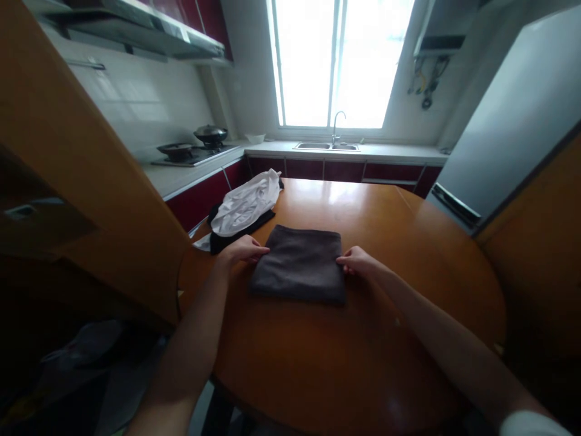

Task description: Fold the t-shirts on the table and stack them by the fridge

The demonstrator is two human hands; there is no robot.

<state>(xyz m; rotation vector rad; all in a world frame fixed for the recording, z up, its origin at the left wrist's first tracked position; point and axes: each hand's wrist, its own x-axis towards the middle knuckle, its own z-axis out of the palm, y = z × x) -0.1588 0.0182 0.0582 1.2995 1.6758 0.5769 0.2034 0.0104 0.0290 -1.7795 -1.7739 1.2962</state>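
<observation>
A dark grey folded cloth (300,263) lies flat on the wooden table, roughly square in outline. Whether it is a garment cannot be made out. My left hand (245,249) pinches its left edge between thumb and fingers. On the opposite side, my right hand (357,261) grips the right edge the same way. Behind my left hand sits a loose heap of clothes: a crumpled white garment (249,203) on top of black fabric (242,233).
The round wooden table (408,290) fills the middle. Beyond it runs a counter with a sink (313,146) under a window. Pans stand on the stove (200,156) at left. A fridge (521,115) is at right, and wooden panels flank both sides.
</observation>
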